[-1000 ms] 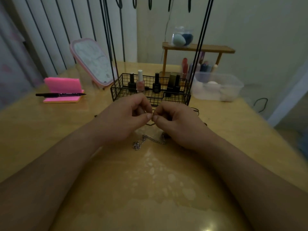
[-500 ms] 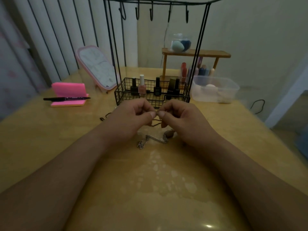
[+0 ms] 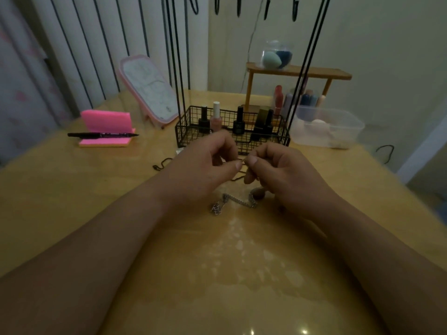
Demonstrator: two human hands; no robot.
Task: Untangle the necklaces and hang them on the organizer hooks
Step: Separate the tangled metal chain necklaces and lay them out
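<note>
Wire basket [image 3: 232, 139] just beyond hands [image 3: 242, 165]; near tabletop [image 3: 217, 274] bare.

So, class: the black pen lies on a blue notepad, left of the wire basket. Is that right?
No: the notepad is pink, not blue. The head view shows the black pen lying on it, left of the wire basket.

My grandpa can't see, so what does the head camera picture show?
The left hand and right hand pinch a thin necklace between them above a wooden table. A silver chain lies under them, and a black wire organizer with empty hooks stands behind.
</note>
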